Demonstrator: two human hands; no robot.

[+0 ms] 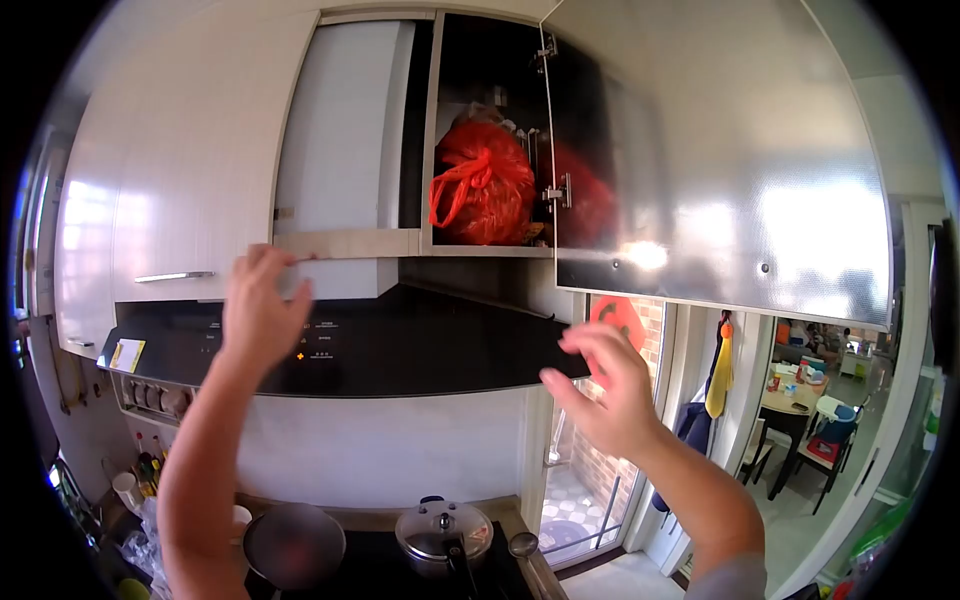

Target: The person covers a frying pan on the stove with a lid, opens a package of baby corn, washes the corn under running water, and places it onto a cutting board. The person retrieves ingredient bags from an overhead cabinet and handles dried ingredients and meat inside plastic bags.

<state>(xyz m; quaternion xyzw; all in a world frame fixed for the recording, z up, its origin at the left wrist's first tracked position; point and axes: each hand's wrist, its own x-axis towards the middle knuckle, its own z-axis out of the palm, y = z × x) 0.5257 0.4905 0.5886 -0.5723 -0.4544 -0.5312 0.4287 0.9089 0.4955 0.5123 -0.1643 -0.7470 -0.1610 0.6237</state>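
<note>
My left hand [262, 308] is raised at the lower rail of the upper cabinet [350, 243], its fingertips near or on the rail; what it grips, if anything, is hidden. To the right, my right hand [605, 390] hangs in the air with fingers spread and slightly curled, holding nothing, below the opened cabinet door [730, 170]. A knotted red plastic bag [485, 185] sits in the open compartment between the hands. Behind and below my left hand runs the black range hood [430, 345].
Below the hood stand a pressure cooker [443, 535] and a round dark pan [294, 545] on the stove. The open door juts out at upper right. A closed cabinet door [190, 150] is at left; a dining table [795, 393] shows through the doorway.
</note>
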